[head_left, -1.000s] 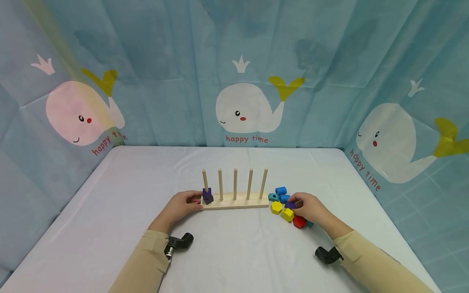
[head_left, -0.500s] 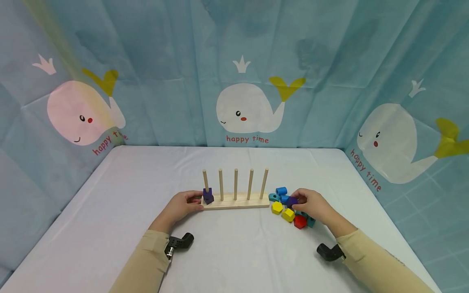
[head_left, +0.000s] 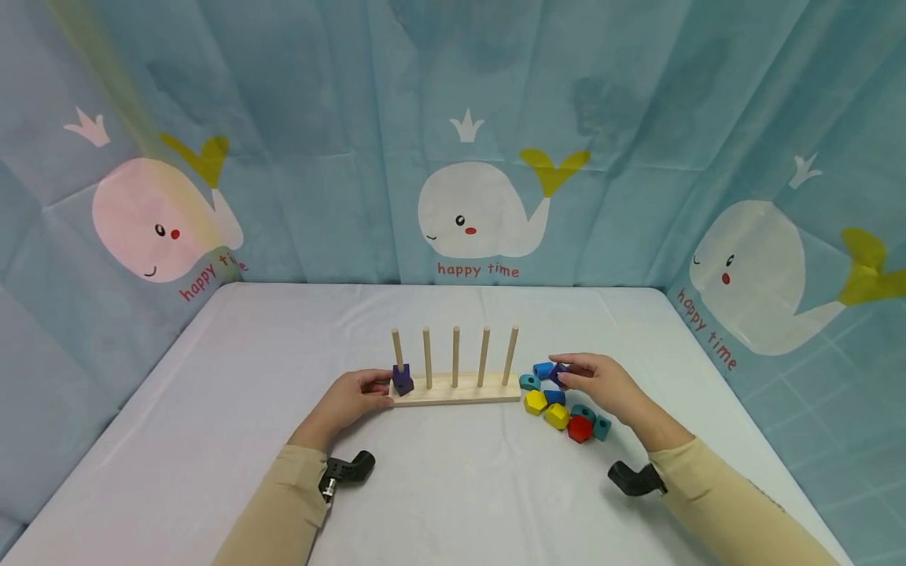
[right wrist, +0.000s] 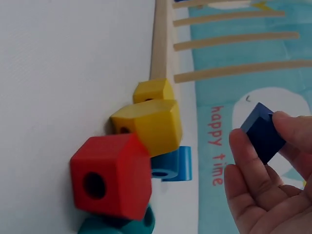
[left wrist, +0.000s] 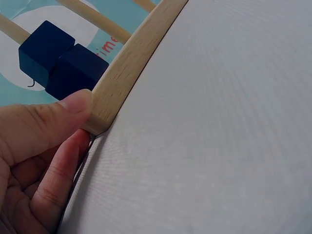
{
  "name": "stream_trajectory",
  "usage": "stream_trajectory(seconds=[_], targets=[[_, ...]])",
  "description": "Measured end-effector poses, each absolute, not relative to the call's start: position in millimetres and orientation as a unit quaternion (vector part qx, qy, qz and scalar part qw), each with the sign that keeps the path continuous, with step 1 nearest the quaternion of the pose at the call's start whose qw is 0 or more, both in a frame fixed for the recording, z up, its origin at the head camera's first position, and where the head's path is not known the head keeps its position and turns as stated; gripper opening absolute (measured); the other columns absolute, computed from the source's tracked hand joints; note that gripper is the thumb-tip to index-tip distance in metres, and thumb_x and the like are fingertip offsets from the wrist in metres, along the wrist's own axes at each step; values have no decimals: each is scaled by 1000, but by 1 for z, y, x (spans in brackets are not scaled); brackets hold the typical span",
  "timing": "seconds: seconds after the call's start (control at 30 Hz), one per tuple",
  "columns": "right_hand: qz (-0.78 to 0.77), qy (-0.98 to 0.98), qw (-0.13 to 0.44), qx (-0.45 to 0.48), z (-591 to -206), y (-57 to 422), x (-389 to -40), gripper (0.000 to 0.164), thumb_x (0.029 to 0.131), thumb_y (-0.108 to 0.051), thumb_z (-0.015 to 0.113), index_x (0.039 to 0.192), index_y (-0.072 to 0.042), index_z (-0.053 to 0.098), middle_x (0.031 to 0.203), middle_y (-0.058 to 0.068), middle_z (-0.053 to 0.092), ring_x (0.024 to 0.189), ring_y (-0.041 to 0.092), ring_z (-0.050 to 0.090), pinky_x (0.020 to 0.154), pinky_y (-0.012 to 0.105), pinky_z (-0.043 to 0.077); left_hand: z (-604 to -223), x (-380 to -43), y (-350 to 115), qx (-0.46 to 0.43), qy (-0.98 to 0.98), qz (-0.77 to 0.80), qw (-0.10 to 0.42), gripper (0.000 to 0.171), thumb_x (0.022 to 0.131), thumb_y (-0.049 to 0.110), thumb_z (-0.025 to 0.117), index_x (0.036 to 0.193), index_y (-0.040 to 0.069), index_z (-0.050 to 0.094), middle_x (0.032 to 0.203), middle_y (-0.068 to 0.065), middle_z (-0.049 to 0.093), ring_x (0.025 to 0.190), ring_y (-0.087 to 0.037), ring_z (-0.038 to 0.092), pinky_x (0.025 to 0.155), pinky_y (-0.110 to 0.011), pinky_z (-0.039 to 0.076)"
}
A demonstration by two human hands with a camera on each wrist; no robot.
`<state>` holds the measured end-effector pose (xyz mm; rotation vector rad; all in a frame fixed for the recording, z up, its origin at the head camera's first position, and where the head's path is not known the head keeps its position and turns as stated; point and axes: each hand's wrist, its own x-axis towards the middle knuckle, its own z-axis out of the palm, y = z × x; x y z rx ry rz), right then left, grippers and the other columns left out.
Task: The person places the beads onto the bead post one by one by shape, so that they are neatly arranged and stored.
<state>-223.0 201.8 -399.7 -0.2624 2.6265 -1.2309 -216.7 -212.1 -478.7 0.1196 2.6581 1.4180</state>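
Observation:
A wooden peg board (head_left: 456,391) with several upright pegs stands mid-table. My left hand (head_left: 348,399) grips its left end, the thumb (left wrist: 78,101) against the base corner and fingers curled beside it. Two purple cube beads (head_left: 402,380), dark blue in the left wrist view, are stacked on the leftmost peg, turned differently. To the right of the board, my right hand (head_left: 605,384) pinches another purple cube bead (right wrist: 263,132) between thumb and fingers. It is raised over the back of the loose beads and overlaps a blue cylinder bead (head_left: 543,370) in the head view.
Near the board's right end lie two yellow hexagonal beads (head_left: 535,402), a red bead (head_left: 580,429), teal beads (head_left: 602,428) and another blue bead (head_left: 555,398). White cloth (head_left: 453,487) covers the table. A whale-print curtain (head_left: 318,196) hangs behind it.
My right hand has lifted the purple cube bead from among the loose beads, moving back and up. Teal beads it covered now show. The left hand stays at the peg board's end.

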Motion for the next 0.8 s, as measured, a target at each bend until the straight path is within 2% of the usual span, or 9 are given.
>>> stream_trajectory(seconds=[0.2, 0.5, 0.8], targets=[[-425, 895, 91, -102, -391, 196, -225, 36, 86, -22, 65, 119, -12, 58, 104, 9, 61, 92, 21, 60, 85, 42, 48, -481, -217, -212, 46, 876, 476, 62, 54, 71, 25, 78, 120, 10, 61, 94, 1, 66, 87, -12, 58, 79, -31, 45], [-441, 889, 58, -114, -372, 182, -235, 39, 83, -22, 68, 120, -14, 56, 106, 10, 58, 95, 24, 59, 81, 37, 50, -479, -216, -212, 47, 876, 476, 59, 53, 71, 24, 78, 120, 11, 61, 95, 1, 66, 88, -12, 59, 79, -31, 45], [-506, 848, 12, -155, -341, 158, -245, 32, 83, -21, 68, 111, -8, 58, 102, 11, 62, 85, 20, 62, 80, 33, 51, -478, -216, -213, 51, 878, 473, 58, 54, 71, 25, 78, 120, 10, 61, 96, 0, 66, 88, -11, 59, 80, -31, 45]])
